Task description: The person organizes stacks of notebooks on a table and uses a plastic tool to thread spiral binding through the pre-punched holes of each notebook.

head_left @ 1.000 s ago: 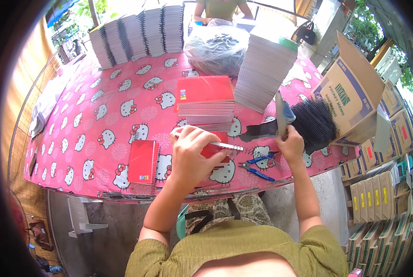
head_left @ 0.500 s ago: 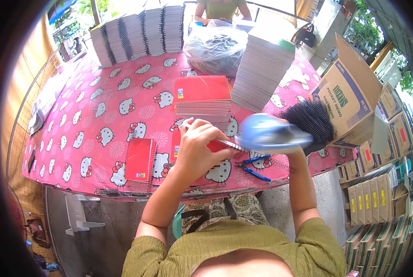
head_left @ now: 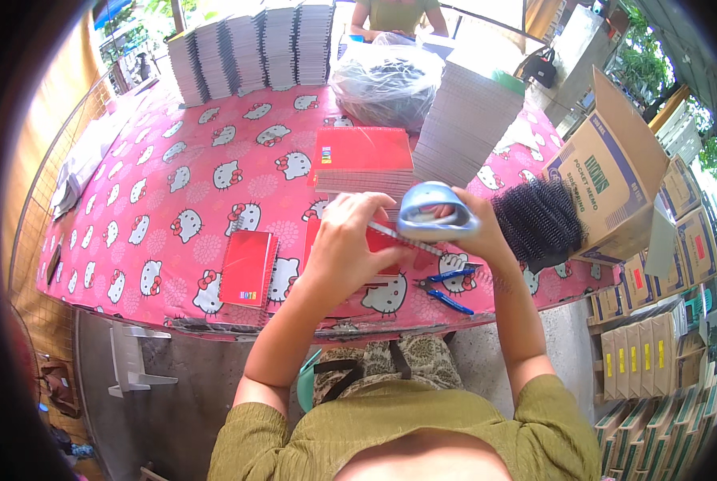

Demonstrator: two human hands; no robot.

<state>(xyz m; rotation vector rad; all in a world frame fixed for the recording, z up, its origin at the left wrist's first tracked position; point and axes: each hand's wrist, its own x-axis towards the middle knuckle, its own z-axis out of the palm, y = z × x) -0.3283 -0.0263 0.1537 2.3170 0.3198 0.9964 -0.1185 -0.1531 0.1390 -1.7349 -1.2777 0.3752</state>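
My left hand (head_left: 346, 248) grips a small red notebook (head_left: 381, 240), held edge-on with its white-and-dark spine edge facing up. In my right hand (head_left: 482, 228) is a rounded light-blue tool with a loop handle (head_left: 434, 210); my fingers pass through the loop. The tool is right above the far end of the spine edge; whether they touch I cannot tell. Blue-handled cutting pliers (head_left: 452, 302) lie spread on the table below my right hand. To the left rests a coil-bound red notebook (head_left: 246, 268). Beyond my hands stands a stack of red notebooks (head_left: 364, 150).
A pile of black plastic coils (head_left: 539, 220) spills by an open cardboard box (head_left: 603, 180) at right. Tall notebook stacks (head_left: 250, 52) and a leaning paper stack (head_left: 470, 116) stand farther off. A clear plastic bag (head_left: 386, 80) sits before another person (head_left: 398, 16) across the pink tablecloth (head_left: 158, 264).
My right hand has brought the light-blue tool leftward to the notebook's edge; it was a blur farther right. The left hand still holds the notebook. The whole view has shifted slightly.
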